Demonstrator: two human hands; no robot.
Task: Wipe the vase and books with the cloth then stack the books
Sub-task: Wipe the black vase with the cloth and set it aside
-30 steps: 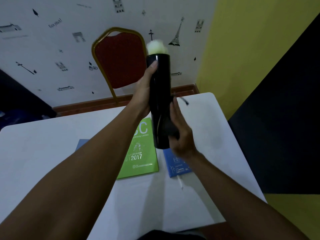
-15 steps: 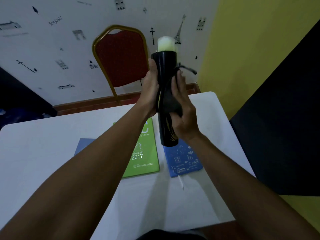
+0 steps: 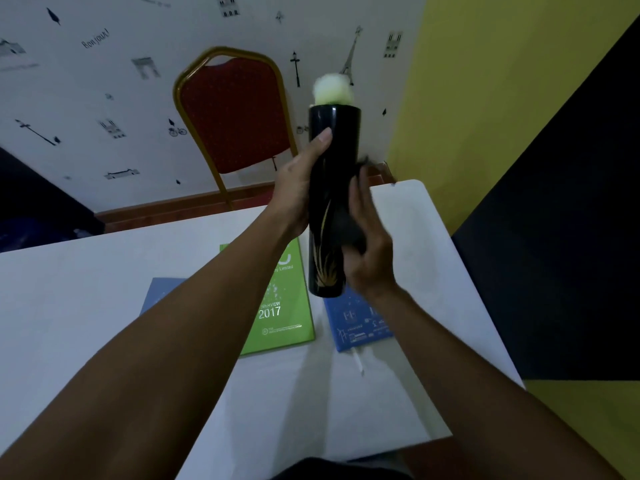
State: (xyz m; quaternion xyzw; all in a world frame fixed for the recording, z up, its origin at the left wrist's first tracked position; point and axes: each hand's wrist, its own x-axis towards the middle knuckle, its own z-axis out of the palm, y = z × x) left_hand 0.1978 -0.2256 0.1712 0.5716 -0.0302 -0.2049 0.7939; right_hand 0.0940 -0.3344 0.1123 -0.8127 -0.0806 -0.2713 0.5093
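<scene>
White table [image 3: 86, 289] before a stickered wall, tall black vase [image 3: 330, 188] held upright above it, left hand [image 3: 298, 188] wrapped round its left side, right hand [image 3: 369, 244] pressing a dark cloth [image 3: 351, 230] – blurred, mostly hidden – against its right side, green book [image 3: 280, 306] below-left of the vase, blue book [image 3: 356, 323] just beneath it, a third book [image 3: 159, 292] half covered by the forearm.

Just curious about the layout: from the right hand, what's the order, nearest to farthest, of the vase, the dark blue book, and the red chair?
1. Vase: held up, right hand against it.
2. Dark blue book: on the table, below the hand.
3. Red chair: beyond the table, by the wall.
</scene>
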